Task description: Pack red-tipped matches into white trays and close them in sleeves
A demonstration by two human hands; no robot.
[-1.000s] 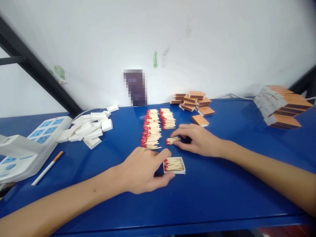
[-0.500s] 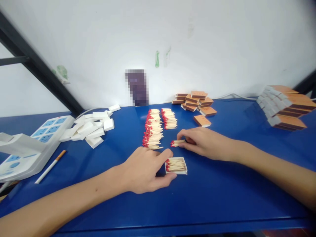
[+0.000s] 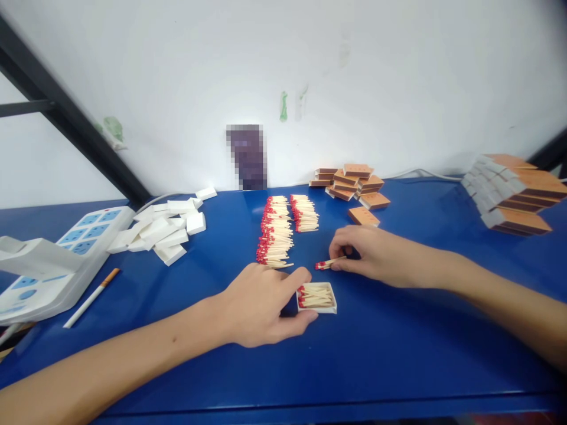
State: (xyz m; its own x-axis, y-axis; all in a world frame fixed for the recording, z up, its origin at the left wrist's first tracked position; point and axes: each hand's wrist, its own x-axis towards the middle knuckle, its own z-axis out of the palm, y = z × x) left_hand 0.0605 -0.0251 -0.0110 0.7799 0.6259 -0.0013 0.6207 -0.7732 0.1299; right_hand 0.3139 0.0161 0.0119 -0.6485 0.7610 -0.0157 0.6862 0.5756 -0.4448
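Observation:
A small white tray [image 3: 333, 306] with red-tipped matches inside lies on the blue table [image 3: 354, 366]. My left hand [image 3: 270, 304] grips this tray at its left end, thumb at the near side and forefinger at the far side. Up and to the right of the tray, my right hand [image 3: 365, 255] pinches a few matches [image 3: 326, 264] by their pale ends, their red heads pointing left. Beyond my left hand lies a long pile of matches [image 3: 277, 230], with a shorter pile [image 3: 305, 213] beside it on the right.
White trays [image 3: 163, 227] lie heaped at the left, near a power strip [image 3: 88, 254] and a cigarette [image 3: 92, 298]. Orange matchbox sleeves [image 3: 357, 180] are piled by the wall, and more sleeves [image 3: 518, 192] are stacked at the right. A pixelated dark object [image 3: 249, 156] leans there.
My right hand has shifted slightly right and the matches in its fingers have moved with it, now tilted. My left hand and the tray have stayed in place.

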